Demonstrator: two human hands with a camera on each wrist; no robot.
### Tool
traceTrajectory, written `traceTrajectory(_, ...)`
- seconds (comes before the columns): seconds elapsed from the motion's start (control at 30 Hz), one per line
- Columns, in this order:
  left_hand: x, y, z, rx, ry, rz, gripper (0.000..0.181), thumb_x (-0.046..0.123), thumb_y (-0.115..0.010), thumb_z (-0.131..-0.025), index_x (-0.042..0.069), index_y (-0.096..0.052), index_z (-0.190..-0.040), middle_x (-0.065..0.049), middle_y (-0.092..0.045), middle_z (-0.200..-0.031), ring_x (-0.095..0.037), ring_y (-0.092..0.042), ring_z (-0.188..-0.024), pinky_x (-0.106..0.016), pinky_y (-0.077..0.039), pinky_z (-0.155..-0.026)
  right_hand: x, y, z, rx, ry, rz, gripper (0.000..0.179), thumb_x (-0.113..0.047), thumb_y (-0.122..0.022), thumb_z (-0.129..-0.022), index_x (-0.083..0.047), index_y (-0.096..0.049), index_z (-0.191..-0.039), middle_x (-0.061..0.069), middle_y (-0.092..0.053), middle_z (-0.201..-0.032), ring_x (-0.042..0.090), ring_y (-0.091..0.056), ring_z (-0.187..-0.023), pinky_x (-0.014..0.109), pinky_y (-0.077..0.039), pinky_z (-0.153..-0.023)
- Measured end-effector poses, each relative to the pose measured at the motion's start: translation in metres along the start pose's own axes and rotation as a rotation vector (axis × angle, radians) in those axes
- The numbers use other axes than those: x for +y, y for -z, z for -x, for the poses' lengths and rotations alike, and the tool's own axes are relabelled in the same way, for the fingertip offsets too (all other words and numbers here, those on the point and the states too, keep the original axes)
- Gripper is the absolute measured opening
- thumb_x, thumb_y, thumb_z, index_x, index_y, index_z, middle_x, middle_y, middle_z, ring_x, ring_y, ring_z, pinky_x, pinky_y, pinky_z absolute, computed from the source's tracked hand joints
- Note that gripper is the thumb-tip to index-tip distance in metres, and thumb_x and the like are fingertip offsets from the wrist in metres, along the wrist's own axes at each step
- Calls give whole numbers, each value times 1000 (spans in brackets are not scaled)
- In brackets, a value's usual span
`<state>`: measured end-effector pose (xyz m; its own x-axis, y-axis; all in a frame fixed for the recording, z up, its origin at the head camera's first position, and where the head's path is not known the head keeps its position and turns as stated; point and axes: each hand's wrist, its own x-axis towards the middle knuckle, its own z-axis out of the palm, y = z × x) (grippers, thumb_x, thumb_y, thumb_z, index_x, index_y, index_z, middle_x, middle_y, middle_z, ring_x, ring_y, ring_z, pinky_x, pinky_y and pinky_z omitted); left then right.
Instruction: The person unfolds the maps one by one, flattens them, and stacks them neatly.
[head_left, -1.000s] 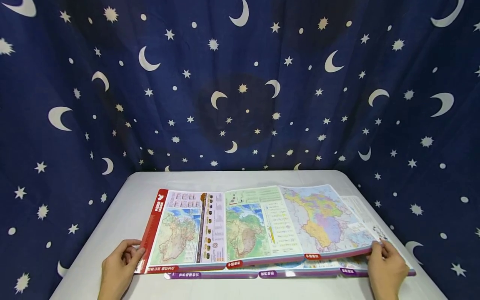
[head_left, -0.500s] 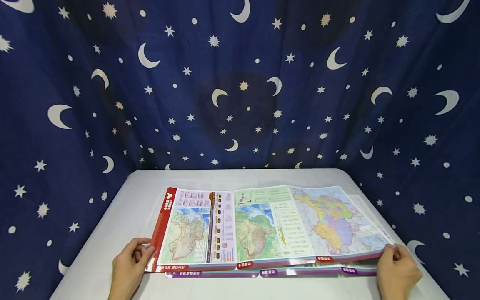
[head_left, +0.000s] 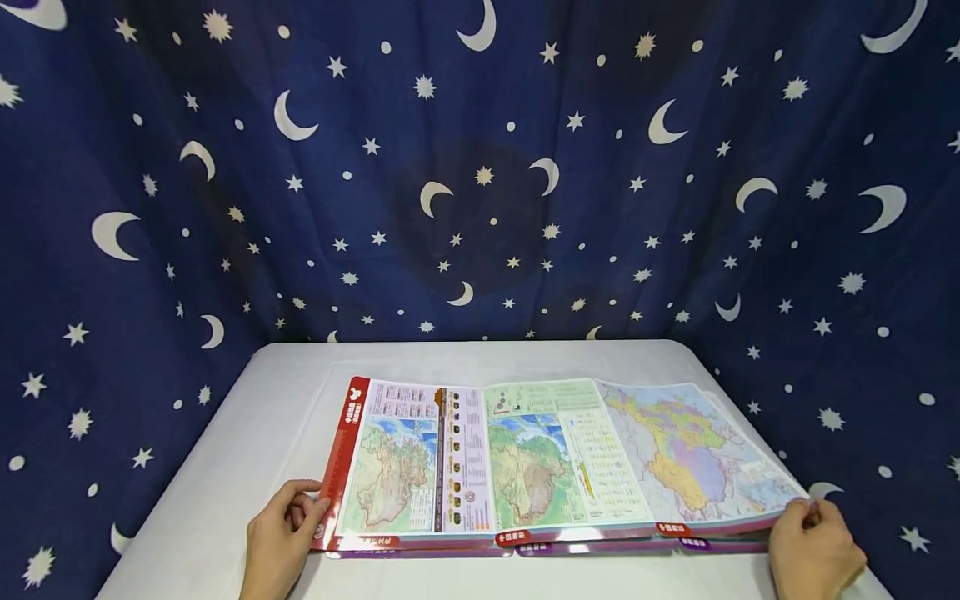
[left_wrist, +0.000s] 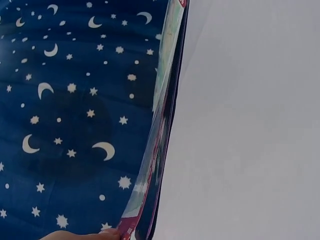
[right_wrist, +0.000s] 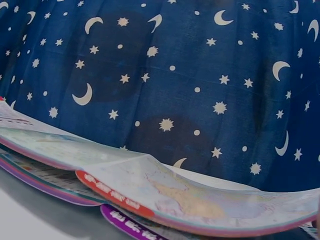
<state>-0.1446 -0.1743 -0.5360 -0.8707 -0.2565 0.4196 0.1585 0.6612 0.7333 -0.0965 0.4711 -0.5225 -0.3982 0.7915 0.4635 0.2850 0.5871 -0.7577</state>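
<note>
An unfolded map sheet [head_left: 536, 467] with a red left border spans most of the table's front, its panels printed with coloured maps. My left hand [head_left: 281, 533] pinches its lower left edge between thumb and fingers. At the lower right corner, my right hand [head_left: 817, 546] grips the sheet the same way. Beneath it lies a second folded sheet with purple tabs [head_left: 693, 545], mostly covered. In the right wrist view the upper sheet [right_wrist: 190, 200] bows above the lower one, with a gap between them. Only fingertips [left_wrist: 107, 233] of the left hand show in the left wrist view.
The white table [head_left: 202, 467] has rounded far corners. A dark blue curtain [head_left: 480, 208] with moons and stars hangs behind it and along both sides. Bare tabletop shows left of the sheets and behind them.
Both hands have moved to the right, carrying the upper map sheet with them. It now covers more of the purple-tabbed sheet, which has stayed in place.
</note>
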Motion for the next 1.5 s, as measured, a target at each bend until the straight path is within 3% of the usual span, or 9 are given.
traceTrajectory(0.2,5,-6,5,1,-33,45,21,8,-88,-85,14,-75,-101,9,-54,-69,-1,-43,-60,-17,-34,-57,5,6,-3,-28,-96,55,46,-25,-41,-103,10,-62,-123,43,-61,-117,70,-47,-105,68,-33,-91)
traceTrajectory(0.4,8,-11,3,-5,-81,56,21,8,-88,-84,12,-75,-101,11,-53,-68,0,-44,-59,-16,-35,-57,7,10,-10,-30,-103,101,48,-28,-40,-103,9,-61,-126,43,-60,-119,71,-48,-105,71,-34,-92)
traceTrajectory(0.67,10,-14,4,-14,-86,45,21,10,-90,-82,15,-77,-99,13,-54,-67,0,-45,-59,-16,-34,-57,8,19,-13,-67,-216,108,52,-31,-39,-103,6,-59,-133,46,-56,-127,69,-47,-113,70,-35,-96)
traceTrajectory(0.93,14,-17,6,-52,-73,54,23,9,-90,-82,16,-79,-101,14,-55,-66,0,-45,-59,-16,-35,-57,14,26,-20,-25,-214,102,50,-31,-40,-102,7,-61,-126,48,-55,-124,71,-45,-110,71,-33,-95)
traceTrajectory(1.17,17,-12,9,-55,-59,32,23,8,-90,-82,16,-79,-101,14,-56,-67,1,-45,-60,-18,-35,-56,19,31,-18,-99,-229,144,49,-31,-39,-101,7,-59,-123,45,-55,-124,69,-46,-110,70,-34,-93)
traceTrajectory(1.4,18,-7,10,-46,-39,16,24,6,-90,-81,15,-79,-99,13,-55,-66,1,-45,-59,-17,-34,-57,17,34,-15,-100,-230,151,46,-29,-44,-97,7,-62,-120,42,-59,-121,67,-48,-108,67,-33,-88)
traceTrajectory(1.5,19,-6,10,-51,-21,-1,24,6,-90,-80,15,-79,-99,12,-55,-66,0,-44,-59,-18,-34,-57,18,33,-15,-139,-231,163,49,-30,-48,-96,8,-60,-125,43,-58,-124,66,-47,-113,67,-34,-93)
